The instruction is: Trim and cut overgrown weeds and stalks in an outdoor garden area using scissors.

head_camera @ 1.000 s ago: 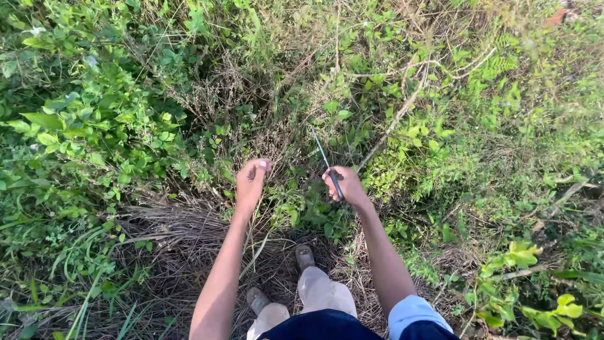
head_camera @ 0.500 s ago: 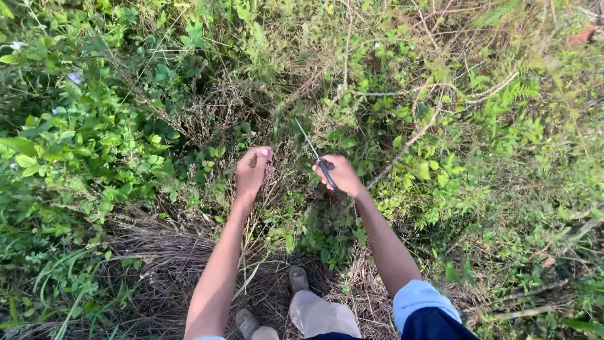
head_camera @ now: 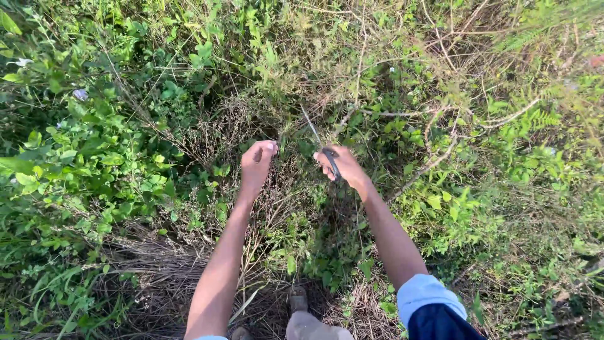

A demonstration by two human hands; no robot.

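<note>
Dense green undergrowth (head_camera: 94, 145) fills almost the whole view, leafy weeds thick on the left and thinner, yellower stems and fern fronds (head_camera: 535, 116) on the right. Below the hands lies a flattened mat of dry brown grass (head_camera: 157, 277), spreading toward the bottom left. A pale bare branch (head_camera: 434, 160) runs diagonally through the greenery to the right of the hands. At the bottom edge a shoe (head_camera: 297, 299) and a light trouser leg (head_camera: 311, 327) stand on the dry grass, and a light blue rolled sleeve (head_camera: 423, 291) shows on the right arm. Both bare arms stretch forward into the weeds. The left hand (head_camera: 257, 165) is curled into a loose fist among dry stalks (head_camera: 277, 182); it seems to be gripping a bunch of them, though the tangle makes that hard to confirm. The right hand (head_camera: 340, 167) is closed around the dark handle of a thin-bladed knife (head_camera: 318, 141), which sits just right of the left hand, its narrow blade slanting up and to the left into the stems above the knuckles.
</note>
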